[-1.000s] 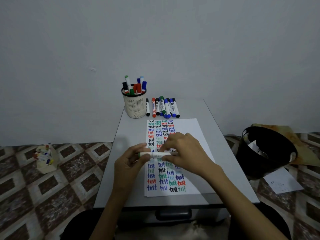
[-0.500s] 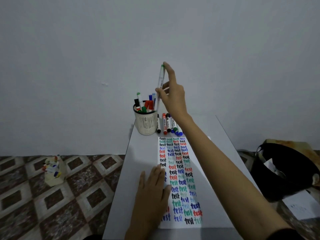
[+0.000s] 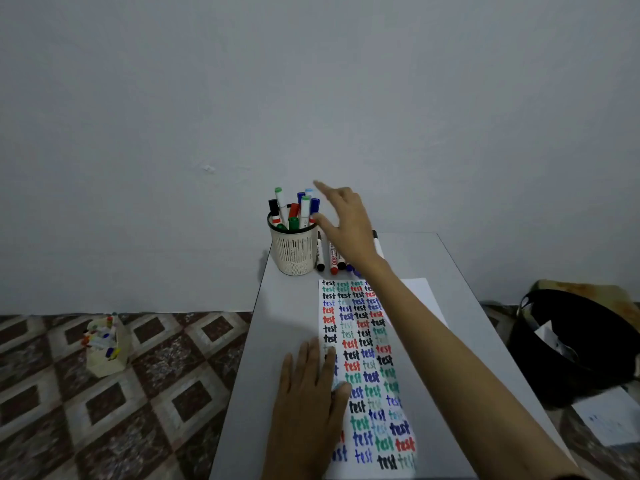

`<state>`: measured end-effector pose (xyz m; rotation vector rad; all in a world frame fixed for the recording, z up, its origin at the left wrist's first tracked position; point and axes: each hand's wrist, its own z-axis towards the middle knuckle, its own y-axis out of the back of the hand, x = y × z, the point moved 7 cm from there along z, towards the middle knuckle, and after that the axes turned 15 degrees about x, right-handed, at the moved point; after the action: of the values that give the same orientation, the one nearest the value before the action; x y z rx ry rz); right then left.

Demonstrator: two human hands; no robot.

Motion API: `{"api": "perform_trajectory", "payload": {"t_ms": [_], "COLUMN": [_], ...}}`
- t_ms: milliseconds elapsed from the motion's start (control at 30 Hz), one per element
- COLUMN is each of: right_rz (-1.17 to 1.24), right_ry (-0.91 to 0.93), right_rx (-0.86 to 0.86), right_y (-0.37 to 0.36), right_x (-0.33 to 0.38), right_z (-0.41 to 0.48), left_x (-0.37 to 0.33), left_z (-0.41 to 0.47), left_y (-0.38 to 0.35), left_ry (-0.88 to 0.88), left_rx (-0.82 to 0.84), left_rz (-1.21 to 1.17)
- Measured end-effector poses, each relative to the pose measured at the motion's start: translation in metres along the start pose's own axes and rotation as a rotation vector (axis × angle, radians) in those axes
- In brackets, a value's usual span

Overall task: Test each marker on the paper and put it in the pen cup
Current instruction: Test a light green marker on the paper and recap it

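A plain pale wall backs a grey rectangular table that stands on a brown-and-cream patterned tile floor.

**Change just completed.** Half a second earlier the right hand pinched a white marker with a green cap upright above the white perforated pen cup. That marker now stands cap-up in the cup, just left of the right hand, among the other markers there. The right hand has let go: its fingers are spread and straight and carry nothing. One test-and-deposit cycle is judged complete.

**Difference from the earliest frame.** One second earlier both hands held this marker level over the sheet, apparently capping it. The left hand has since moved down and now lies flat, fingers straight, on the left edge of the white sheet of paper filled with coloured "test" words, pressing it to the table.

**Current layout.**
- The row of capped markers lying on the table sits directly below the right palm, which hides part of it.
- The paper extends from the left hand towards the right wrist.
- A black bin stands on the floor well right of the right forearm.
- A small cream carton of coloured items stands on the floor well left of the left hand.

**Next step (judgement).** Lower the right hand onto the row and take one untested marker.
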<state>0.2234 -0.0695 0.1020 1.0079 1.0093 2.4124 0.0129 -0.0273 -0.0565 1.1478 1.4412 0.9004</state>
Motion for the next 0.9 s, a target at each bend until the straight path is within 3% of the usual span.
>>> {"api": "perform_trajectory", "payload": {"t_ms": [100,233,300,533,900], "right_rz": [0.147,0.105,0.067,-0.225,-0.299], "right_ry": [-0.121,-0.451,-0.538,-0.505,-0.477], "right_rx": [0.065,0.218,0.265,0.495,0.514], "right_y": [0.021,0.037,0.04,0.023,0.013], "right_x": [-0.035,-0.099,-0.113,-0.095,-0.084], "right_z": [-0.046,-0.136,-0.175,-0.21,-0.222], "left_x": [0.002,-0.004,-0.002,0.001,0.006], "left_z": [0.0,-0.004,-0.005,-0.007,-0.021], "left_y": [-0.001,0.008,0.01,0.011,0.015], "left_ry": [-0.001,-0.058,-0.044,-0.04,-0.058], "left_rx": [0.006,-0.116,-0.089,-0.104,-0.14], "left_rz": [-0.031,-0.05,-0.122,-0.178,-0.277]}}
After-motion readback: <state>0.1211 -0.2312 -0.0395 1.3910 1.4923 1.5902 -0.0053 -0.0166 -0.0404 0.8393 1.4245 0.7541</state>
